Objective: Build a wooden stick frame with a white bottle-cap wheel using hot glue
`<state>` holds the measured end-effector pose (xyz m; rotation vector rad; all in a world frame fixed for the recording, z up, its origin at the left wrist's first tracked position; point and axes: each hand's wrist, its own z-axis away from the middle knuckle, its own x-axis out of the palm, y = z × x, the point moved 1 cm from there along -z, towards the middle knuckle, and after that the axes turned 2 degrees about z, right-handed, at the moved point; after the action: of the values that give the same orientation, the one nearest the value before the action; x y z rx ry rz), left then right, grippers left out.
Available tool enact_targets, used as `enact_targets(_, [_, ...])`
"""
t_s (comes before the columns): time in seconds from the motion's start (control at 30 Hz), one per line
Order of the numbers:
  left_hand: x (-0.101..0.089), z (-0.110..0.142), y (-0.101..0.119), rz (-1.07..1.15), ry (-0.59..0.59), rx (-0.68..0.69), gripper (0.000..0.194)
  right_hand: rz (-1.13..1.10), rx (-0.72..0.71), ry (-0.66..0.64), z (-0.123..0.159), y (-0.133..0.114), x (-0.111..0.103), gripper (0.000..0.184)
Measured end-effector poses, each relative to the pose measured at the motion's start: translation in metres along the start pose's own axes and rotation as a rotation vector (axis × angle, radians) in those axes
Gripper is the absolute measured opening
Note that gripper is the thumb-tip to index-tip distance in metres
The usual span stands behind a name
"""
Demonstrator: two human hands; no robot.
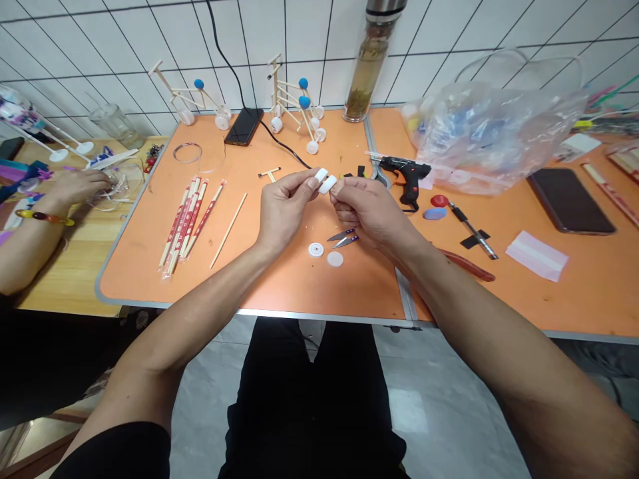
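Observation:
My left hand [283,211] pinches a small white round cap [321,175] between thumb and fingers. Right beside it, a second white cap [328,184] is gripped by my right hand [367,205], whose fingers are curled. The two caps are held side by side above the table; whether they touch is hard to make out. Below the hands lie a white cap with a ringed face [315,249], a plain white disc [335,259] and small pointed scissors [344,238], partly hidden by my right hand.
An orange table [279,286] carries wrapped chopsticks [186,223], a loose stick [228,231], stick models [294,106], a phone [244,126], a black glue gun [407,174], a tea bottle [367,73] and a plastic bag [479,140]. Another person's hand [82,186] is at left.

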<state>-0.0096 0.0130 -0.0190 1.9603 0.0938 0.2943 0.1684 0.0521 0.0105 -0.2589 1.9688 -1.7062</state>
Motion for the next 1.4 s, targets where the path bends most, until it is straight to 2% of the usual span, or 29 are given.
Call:
enact_targets(0.13, [0.000,0.001,-0.002,-0.021,0.006,-0.020,0.036,0.521,-0.310,0.189,0.000,0.006,-0.002,0.025])
enact_targets(0.23, [0.002,0.003,-0.003,0.013,0.011,-0.028,0.037,0.736,-0.400,0.234,0.000,0.010,-0.002,0.024])
enact_targets(0.3, [0.002,0.003,-0.003,0.016,0.018,-0.033,0.038,0.669,-0.359,0.209,0.001,0.008,-0.002,0.026])
enact_targets(0.43, [0.002,0.003,-0.004,0.018,0.030,-0.030,0.037,0.225,-0.111,0.055,0.000,0.002,-0.004,0.030])
enact_targets(0.5, [0.002,0.003,-0.004,0.028,0.025,-0.034,0.036,0.166,-0.074,0.025,-0.001,0.001,-0.005,0.030])
enact_targets(0.67, [0.003,0.003,-0.006,0.078,0.062,-0.057,0.033,0.666,-0.351,0.166,-0.005,0.011,-0.004,0.029])
enact_targets(0.77, [0.005,0.004,-0.006,0.090,0.088,-0.059,0.031,0.809,-0.385,0.193,-0.006,0.019,-0.001,0.026])
enact_targets(0.97, [0.005,0.004,-0.004,0.062,0.122,-0.097,0.025,0.837,-0.394,0.162,-0.007,0.026,0.001,0.035])
enact_targets(1.3, [0.006,0.007,-0.009,0.051,0.124,-0.120,0.030,0.891,-0.360,0.166,-0.004,0.027,0.002,0.030])
enact_targets(1.4, [0.006,0.008,-0.009,0.067,0.113,-0.109,0.033,0.832,-0.373,0.171,-0.003,0.020,0.002,0.028])
